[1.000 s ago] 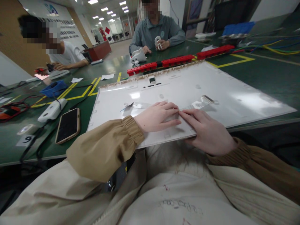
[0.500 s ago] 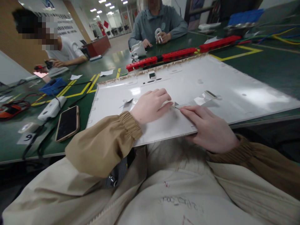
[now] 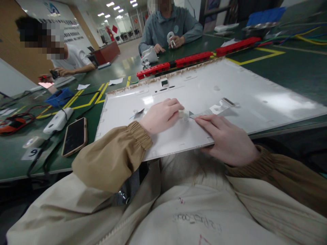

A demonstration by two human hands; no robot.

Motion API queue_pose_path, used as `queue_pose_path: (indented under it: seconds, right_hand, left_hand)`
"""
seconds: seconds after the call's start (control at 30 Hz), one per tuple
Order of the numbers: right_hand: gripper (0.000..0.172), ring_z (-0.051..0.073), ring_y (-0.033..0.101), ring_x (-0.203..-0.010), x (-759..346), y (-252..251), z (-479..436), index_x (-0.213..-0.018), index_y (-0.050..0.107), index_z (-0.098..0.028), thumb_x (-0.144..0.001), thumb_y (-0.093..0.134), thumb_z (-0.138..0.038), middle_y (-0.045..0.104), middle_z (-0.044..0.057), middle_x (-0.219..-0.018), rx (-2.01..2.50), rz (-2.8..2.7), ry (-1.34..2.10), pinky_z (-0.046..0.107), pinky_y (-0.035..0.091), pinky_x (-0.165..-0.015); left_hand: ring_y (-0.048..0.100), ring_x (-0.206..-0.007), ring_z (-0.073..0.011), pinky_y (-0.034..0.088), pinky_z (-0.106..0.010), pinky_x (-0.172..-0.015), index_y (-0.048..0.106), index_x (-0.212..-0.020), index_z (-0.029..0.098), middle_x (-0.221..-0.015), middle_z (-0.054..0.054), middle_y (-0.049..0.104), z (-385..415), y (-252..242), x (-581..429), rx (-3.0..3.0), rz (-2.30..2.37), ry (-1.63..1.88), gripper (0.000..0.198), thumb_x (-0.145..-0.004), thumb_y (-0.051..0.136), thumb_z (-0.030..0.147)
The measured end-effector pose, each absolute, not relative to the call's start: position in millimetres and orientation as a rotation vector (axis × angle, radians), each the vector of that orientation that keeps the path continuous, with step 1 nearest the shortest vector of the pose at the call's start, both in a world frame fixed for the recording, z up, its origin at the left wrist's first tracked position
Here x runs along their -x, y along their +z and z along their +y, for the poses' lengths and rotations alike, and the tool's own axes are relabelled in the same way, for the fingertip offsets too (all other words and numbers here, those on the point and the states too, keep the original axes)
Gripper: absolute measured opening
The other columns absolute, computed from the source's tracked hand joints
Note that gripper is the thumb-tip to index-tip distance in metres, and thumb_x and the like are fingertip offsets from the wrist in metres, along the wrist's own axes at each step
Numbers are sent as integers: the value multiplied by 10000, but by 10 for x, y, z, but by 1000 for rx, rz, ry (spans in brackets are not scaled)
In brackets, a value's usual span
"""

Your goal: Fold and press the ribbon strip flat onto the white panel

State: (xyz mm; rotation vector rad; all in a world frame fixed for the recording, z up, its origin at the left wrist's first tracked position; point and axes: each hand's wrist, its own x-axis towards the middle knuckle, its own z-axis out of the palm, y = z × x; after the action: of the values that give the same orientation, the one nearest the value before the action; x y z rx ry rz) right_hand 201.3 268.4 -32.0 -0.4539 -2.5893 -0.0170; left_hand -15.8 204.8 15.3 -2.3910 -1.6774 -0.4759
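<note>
A large white panel [image 3: 255, 88] lies over the table's near edge and reaches over my lap. Across its middle runs a flat ribbon cable [image 3: 217, 108] with a connector at its right end. My left hand [image 3: 162, 115] rests above the panel with bent fingers, the fingertips at the cable's left part; what they pinch is too small to tell. My right hand [image 3: 226, 137] grips the panel's near edge, thumb below and fingers on top, index fingertip touching the cable. A small dark flap [image 3: 139, 113] shows left of my left hand.
Left of the panel are a phone [image 3: 74, 136], a white power strip [image 3: 58, 120], a tape roll [image 3: 33, 142] and a blue tray [image 3: 59, 96]. Red strips [image 3: 192, 60] lie beyond the panel. Two people sit across the table, their hands on objects.
My left hand has shifted slightly left, baring more of the cable beside its fingertips. My right hand stays in nearly the same place. The view has moved a little.
</note>
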Motion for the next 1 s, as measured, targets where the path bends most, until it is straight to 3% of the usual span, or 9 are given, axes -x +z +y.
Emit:
queue_pose_path:
  seconds: [0.23,0.67,1.0]
  right_hand:
    - [618,304,500,-1092,-2016,-312,2683,-1243,460,-89,-656,595,-227,517,150,-1198,454,-2598,-46,424,445,-944]
    - [643,293,505,-1080,-2016,-309,2675,-1236,467,-69,-627,615,-211,516,144,-1210,492,-2609,-43,414,446,-941]
    - [629,300,506,-1071,-2012,-298,2659,-1247,455,-85,-658,619,-230,506,141,-1233,519,-2626,-26,427,447,-931]
  left_hand:
    - [542,-1005,-176,448,-319,-887,581,-1098,143,-1085,-90,579,2087,79,178,2554,-1680,-497,293,-928,347,189]
    - [572,-954,-174,455,-319,-874,597,-1063,105,-1050,-104,611,2129,80,176,2549,-1772,-742,234,-854,507,155]
    - [500,-1146,-198,393,-362,-998,529,-1197,93,-1236,-111,559,2125,74,185,2467,-1874,-538,347,-909,335,113]
